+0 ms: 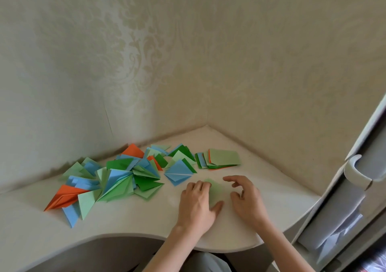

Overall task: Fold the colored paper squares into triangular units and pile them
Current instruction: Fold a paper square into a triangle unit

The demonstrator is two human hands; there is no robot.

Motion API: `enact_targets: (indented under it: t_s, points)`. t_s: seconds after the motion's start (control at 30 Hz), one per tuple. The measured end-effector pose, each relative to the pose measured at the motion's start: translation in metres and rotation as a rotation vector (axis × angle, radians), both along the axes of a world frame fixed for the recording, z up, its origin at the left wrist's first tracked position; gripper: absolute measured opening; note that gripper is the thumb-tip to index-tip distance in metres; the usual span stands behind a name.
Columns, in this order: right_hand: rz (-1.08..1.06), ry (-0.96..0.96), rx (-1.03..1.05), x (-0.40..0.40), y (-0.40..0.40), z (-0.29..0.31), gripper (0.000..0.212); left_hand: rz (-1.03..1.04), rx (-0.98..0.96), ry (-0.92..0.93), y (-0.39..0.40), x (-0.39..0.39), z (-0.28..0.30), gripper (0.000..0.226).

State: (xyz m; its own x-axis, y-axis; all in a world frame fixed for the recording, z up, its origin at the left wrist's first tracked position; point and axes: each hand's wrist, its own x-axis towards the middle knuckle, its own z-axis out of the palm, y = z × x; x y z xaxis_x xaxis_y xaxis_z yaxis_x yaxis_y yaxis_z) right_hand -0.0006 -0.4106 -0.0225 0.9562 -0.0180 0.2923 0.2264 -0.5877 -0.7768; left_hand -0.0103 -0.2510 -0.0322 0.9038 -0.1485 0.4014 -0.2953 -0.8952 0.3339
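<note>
A light green paper (pixel 217 190) lies on the white desk (pixel 135 219) between my hands, blurred. My left hand (pixel 198 202) rests on its left side, fingertips and thumb touching the sheet. My right hand (pixel 244 196) hovers at its right side, fingers loosely curled, holding nothing that I can see. A stack of unfolded squares (pixel 219 159), light green on top, sits behind the hands. A pile of folded triangular units (pixel 117 179) in green, blue and orange spreads across the left of the desk.
The desk fits into a wallpapered corner. Its front edge (pixel 229 248) curves just below my wrists. A white cabinet (pixel 355 198) with a round handle stands at the right.
</note>
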Motion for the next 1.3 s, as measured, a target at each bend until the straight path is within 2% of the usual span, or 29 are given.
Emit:
enact_targets:
  t_s: [0.1,0.2,0.33,0.43,0.53,0.67,0.83,1.0,1.3]
  points:
    - [0.118,-0.010,-0.192,-0.002,-0.004,0.001,0.067,-0.080,-0.005,0.005,0.016,0.004,0.000,0.052]
    - [0.229,-0.002,-0.384,0.001,0.002,0.001,0.067,-0.216,-0.120,0.032,0.036,0.006,0.005,0.033]
    - [0.317,-0.042,-0.485,0.007,0.015,-0.002,0.053,-0.265,-0.168,0.077,0.057,0.005,0.011,0.016]
    - [0.286,-0.109,-0.480,0.008,0.025,-0.007,0.040,-0.207,-0.189,0.054,0.069,0.002,0.009,0.011]
    - [0.212,-0.124,-0.357,0.008,0.032,-0.012,0.031,-0.102,-0.261,0.058,0.072,-0.002,0.005,0.007]
    - [0.128,-0.131,-0.319,0.013,0.043,-0.011,0.024,0.062,-0.341,0.039,0.058,-0.009,0.001,0.011]
    - [0.087,-0.080,-0.301,0.022,0.051,-0.010,0.026,0.125,-0.359,-0.035,0.039,-0.007,0.004,0.011]
    - [0.074,-0.063,-0.322,0.027,0.060,-0.013,0.030,0.162,-0.289,-0.015,0.032,0.000,0.001,0.019]
    - [0.034,-0.082,-0.317,0.025,0.059,-0.016,0.041,0.130,-0.353,0.025,0.041,0.006,0.001,0.022]
